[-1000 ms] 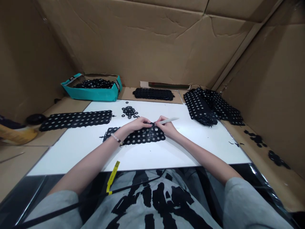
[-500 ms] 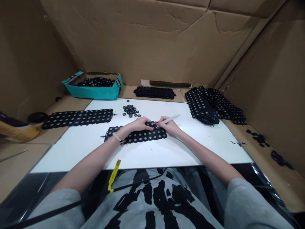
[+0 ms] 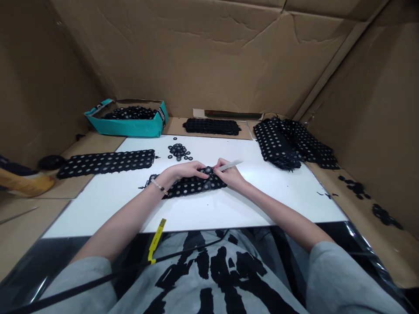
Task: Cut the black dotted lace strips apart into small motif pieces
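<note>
A black strip with rows of pale round dots lies on the white board in front of me, probably made of joined rings. My left hand is closed on its far edge, thumb and fingers pinching near the right end. My right hand grips a slim white pen-shaped tool whose back end points up to the right. The tool's tip is hidden at the fingers, close to the strip's top right corner. Beyond my left hand sits a small pile of loose black rings.
A teal box full of black rings stands at the back left. Another dotted strip lies at left, a stack of strips at the back, and a heap of panels at right. Cardboard walls enclose the board.
My right hand has shifted slightly left and the white tool has swung to a flatter angle. The strip's right end has moved a little left and bunched under my fingers.
</note>
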A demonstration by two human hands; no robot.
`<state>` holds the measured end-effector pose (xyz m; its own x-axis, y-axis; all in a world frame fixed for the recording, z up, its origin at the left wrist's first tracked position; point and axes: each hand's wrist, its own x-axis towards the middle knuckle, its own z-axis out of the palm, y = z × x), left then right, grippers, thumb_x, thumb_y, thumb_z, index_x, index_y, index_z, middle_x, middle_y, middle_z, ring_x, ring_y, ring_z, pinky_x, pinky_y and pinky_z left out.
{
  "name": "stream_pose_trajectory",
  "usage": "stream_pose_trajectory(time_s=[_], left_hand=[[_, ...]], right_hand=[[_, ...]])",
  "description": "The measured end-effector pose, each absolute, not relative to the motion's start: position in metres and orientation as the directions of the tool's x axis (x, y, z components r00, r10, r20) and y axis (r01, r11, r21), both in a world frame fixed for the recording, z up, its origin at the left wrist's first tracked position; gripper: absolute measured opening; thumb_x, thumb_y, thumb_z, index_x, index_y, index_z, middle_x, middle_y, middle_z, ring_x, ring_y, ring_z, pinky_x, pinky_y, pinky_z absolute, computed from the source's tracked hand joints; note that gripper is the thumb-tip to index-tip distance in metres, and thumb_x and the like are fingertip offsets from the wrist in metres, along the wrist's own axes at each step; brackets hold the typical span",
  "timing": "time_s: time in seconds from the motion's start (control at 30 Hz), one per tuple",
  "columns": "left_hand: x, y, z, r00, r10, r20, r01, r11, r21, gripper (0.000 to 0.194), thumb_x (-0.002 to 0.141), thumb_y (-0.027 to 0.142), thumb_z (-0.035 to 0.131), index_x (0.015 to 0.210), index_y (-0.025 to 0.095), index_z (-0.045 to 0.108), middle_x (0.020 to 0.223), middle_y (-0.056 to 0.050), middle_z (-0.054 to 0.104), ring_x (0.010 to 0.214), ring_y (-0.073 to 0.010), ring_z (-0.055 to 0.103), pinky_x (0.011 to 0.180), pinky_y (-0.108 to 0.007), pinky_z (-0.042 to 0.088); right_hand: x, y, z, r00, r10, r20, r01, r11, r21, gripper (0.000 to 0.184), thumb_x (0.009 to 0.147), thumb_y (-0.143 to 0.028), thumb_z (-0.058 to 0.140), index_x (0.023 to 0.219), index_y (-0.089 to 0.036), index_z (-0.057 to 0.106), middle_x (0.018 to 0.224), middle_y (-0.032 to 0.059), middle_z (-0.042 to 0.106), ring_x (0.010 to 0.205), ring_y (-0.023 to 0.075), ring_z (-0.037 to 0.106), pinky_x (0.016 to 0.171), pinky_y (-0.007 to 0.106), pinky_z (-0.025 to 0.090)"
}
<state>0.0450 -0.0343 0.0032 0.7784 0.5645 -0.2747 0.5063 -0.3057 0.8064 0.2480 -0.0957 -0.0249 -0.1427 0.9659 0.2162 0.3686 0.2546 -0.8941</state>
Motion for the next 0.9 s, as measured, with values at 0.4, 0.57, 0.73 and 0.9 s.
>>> stream_pose_trajectory(time_s=[0.4, 0.57, 0.73, 0.9], left_hand=[[0.049, -0.031, -0.011, 0.668, 0.742, -0.057, 0.535, -0.425, 0.73, 0.036, 0.074, 0.049, 0.064, 0.091, 0.017, 0.071, 0.083, -0.003, 0.071, 0.077, -0.019, 0.059, 0.074, -0.029, 0.041], [0.052, -0.034, -0.014, 0.686, 0.725, -0.068, 0.533, -0.437, 0.725, 0.04, 0.077, 0.052, 0.062, 0.095, 0.017, 0.071, 0.091, -0.004, 0.073, 0.084, -0.021, 0.061, 0.076, -0.028, 0.042], [0.053, -0.034, -0.017, 0.661, 0.744, -0.097, 0.536, -0.376, 0.756, 0.041, 0.077, 0.054, 0.061, 0.093, 0.018, 0.072, 0.095, -0.005, 0.072, 0.09, -0.0229, 0.06, 0.078, -0.028, 0.04], [0.048, -0.032, -0.01, 0.731, 0.654, -0.195, 0.445, -0.239, 0.863, 0.04, 0.075, 0.053, 0.064, 0.091, 0.017, 0.071, 0.088, -0.002, 0.07, 0.085, -0.0198, 0.057, 0.078, -0.027, 0.039]], right_hand=[[0.263, -0.083, -0.022, -0.143, 0.985, 0.093, 0.193, 0.12, -0.974, 0.015, 0.071, -0.034, 0.064, 0.072, -0.02, 0.058, 0.084, 0.0013, 0.069, 0.083, 0.0177, 0.061, 0.08, 0.031, 0.043], [0.26, -0.087, -0.023, -0.11, 0.987, 0.12, 0.232, 0.142, -0.962, 0.014, 0.071, -0.031, 0.062, 0.067, -0.02, 0.053, 0.067, -0.0031, 0.059, 0.071, 0.0148, 0.055, 0.071, 0.028, 0.04], [0.259, -0.09, -0.02, -0.113, 0.982, 0.15, 0.309, 0.178, -0.934, 0.016, 0.073, -0.033, 0.06, 0.069, -0.021, 0.052, 0.069, -0.0025, 0.058, 0.072, 0.0155, 0.054, 0.07, 0.028, 0.04], [0.252, -0.09, -0.026, -0.114, 0.97, 0.216, 0.412, 0.244, -0.878, 0.014, 0.076, -0.033, 0.056, 0.07, -0.022, 0.05, 0.072, -0.0015, 0.06, 0.074, 0.0166, 0.055, 0.07, 0.029, 0.04]])
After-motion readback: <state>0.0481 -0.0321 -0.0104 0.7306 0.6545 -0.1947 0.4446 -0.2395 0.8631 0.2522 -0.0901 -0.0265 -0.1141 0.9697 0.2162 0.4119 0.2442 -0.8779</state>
